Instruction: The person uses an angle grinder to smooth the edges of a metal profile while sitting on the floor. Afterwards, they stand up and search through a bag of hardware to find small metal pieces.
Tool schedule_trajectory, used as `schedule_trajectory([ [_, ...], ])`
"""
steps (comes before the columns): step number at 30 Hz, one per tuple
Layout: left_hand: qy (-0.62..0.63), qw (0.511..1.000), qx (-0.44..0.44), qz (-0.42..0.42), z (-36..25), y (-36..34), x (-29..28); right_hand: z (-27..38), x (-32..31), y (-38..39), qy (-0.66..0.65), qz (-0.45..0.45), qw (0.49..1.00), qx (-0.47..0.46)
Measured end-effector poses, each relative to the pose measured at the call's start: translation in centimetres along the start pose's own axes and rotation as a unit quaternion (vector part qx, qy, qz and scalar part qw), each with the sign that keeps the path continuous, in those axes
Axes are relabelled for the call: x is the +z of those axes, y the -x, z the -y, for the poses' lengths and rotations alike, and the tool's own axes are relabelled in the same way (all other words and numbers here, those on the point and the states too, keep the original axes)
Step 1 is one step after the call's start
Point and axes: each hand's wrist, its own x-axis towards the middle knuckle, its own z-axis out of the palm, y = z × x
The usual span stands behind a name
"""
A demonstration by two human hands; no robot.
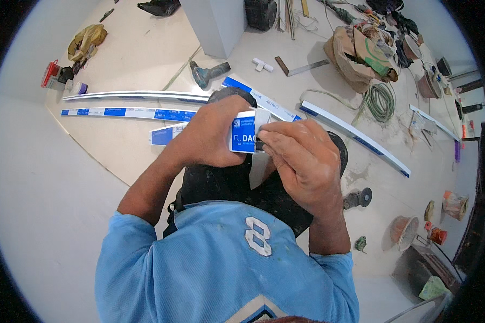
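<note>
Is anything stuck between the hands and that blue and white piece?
Nothing I can see blocks them. The left hand already holds the piece, and the right hand has its fingertips at the piece's right edge. Something small and dark shows there, but I can't tell what it is.

An indoor building site, this: drill [200, 75] and square [307, 68] down on the floor [129, 59], buckets [404, 233] and coil [376, 113] toward its right edge!

Two hands [304, 153], one held strip [243, 134], one coil [381, 114], one square [307, 68].
</note>
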Motion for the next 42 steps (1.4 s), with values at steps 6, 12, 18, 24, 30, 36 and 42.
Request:
schedule_trajectory([
  [6,-0.011,1.000,-0.010,0.013,-0.3,0.1,0.0,-1.8,0.0,-0.8,-0.092,-0.020,0.995,0.033],
  [12,-0.018,1.000,0.004,0.020,0.2,0.1,0.2,-3.5,1.3,-0.7,-0.120,-0.011,0.992,0.023],
  [18,-0.008,0.999,0.011,0.037,-0.1,-0.1,0.2,-5.1,1.2,-1.8,-0.304,0.061,0.931,0.191],
  [24,-0.024,0.999,0.036,0.018,0.0,0.0,0.4,-6.3,1.1,-2.3,-0.354,0.045,0.914,0.192],
  [30,-0.006,0.999,0.027,0.018,0.0,0.0,0.3,-5.5,-0.3,-2.1,-0.383,0.063,0.901,0.191],
  [36,0.000,0.999,0.032,0.018,0.0,-0.1,0.4,-5.0,0.0,-1.4,-0.349,0.069,0.917,0.178],
  [42,0.000,1.000,0.029,0.001,-0.1,-0.1,0.7,-5.3,0.6,-1.3,-0.326,0.026,0.936,0.132],
])
